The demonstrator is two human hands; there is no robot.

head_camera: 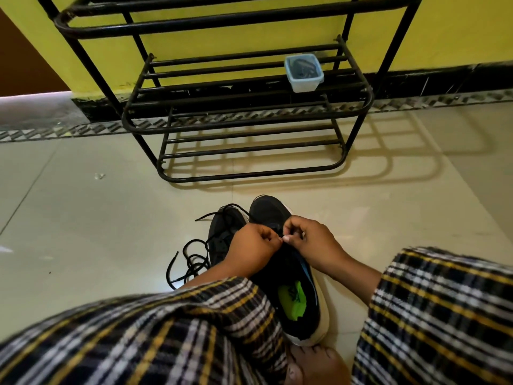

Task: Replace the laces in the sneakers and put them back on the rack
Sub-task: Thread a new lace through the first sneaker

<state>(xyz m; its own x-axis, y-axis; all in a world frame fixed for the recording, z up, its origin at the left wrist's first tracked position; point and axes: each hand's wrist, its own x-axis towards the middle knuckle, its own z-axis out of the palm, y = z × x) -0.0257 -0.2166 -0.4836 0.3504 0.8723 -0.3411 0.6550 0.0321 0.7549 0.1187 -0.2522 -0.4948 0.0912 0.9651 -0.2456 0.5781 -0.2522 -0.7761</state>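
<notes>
Sat on floor (83,218) facing rack (244,118), both sneakers close in front, between the knees. Right sneaker (294,287) nearer, heel toward camera, green insole showing; left sneaker (222,234) just beside it, partly hidden by left forearm.

Left hand (254,250) and right hand (311,240) met over right sneaker's eyelet area, fingers (291,232) curled, pinching what looked like a thin black lace end right at the fingertips. Lace itself barely visible there, too small to say which eyelet.

Loose black lace (191,259) lay in a tangle on floor left of the shoes, touching left sneaker, one end trailing toward the rack.

Handling, as judged: lace soft, limp, v. light, no stiffness except prob. at the tip, so best pinched close to the tip for threading; held further back it would likely flop and miss the hole. Smooth cord, could slip from a weak pinch. Tangle likely to snag if pulled fast.

Sneaker light, upper soft, sole firm w/ some give; not fragile. Best taken at heel collar or across sole sides for lifting to rack. Rack bars spaced apart, so shoe probably needs to lie across at least 2 bars.

Small plastic tub (304,72) sat on middle shelf, dark coiled stuff inside, poss. more laces, can't tell.
</notes>
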